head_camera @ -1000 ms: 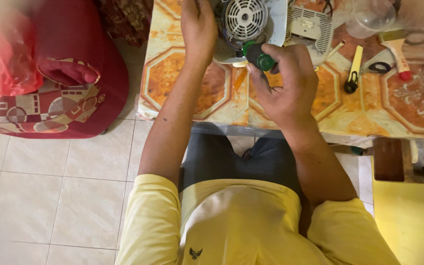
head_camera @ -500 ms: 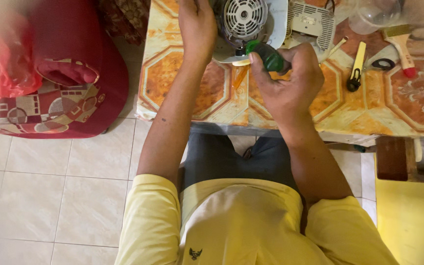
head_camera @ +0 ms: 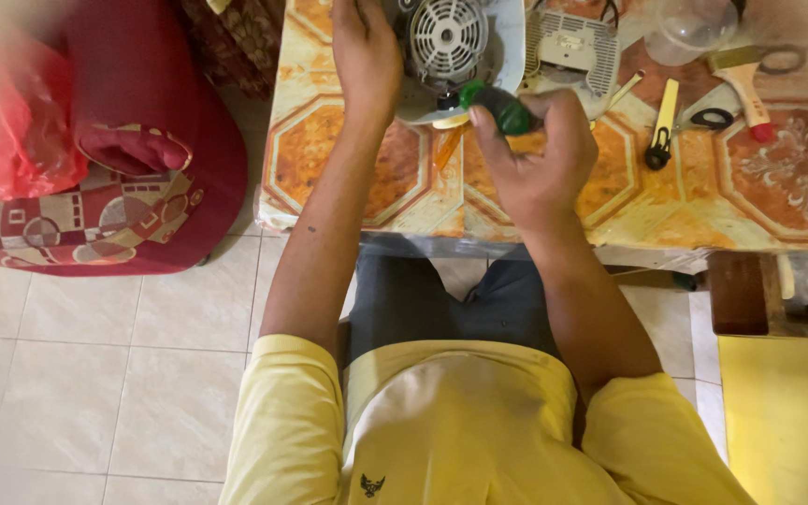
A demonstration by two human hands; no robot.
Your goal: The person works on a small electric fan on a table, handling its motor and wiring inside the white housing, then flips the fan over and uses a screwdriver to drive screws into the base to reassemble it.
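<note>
A white appliance base with a round grey finned motor [head_camera: 448,42] lies on the patterned orange table [head_camera: 348,159]. My left hand [head_camera: 367,51] rests on its left side and steadies it. My right hand [head_camera: 537,159] grips a green-handled screwdriver [head_camera: 497,108], its tip pointing at the lower edge of the motor housing. An orange-handled tool [head_camera: 448,145] lies on the table just below the housing.
A white vented cover [head_camera: 572,51], a clear plastic jar [head_camera: 694,28], a yellow-handled cutter [head_camera: 661,131], scissors [head_camera: 713,117] and a red-tipped brush [head_camera: 750,93] lie at the right. A red cushion [head_camera: 114,178] sits on the tiled floor at left. A wooden stool [head_camera: 736,295] stands lower right.
My right hand has brought the green screwdriver up and left from the table's middle to the motor housing's lower edge. The left hand stays on the housing.
</note>
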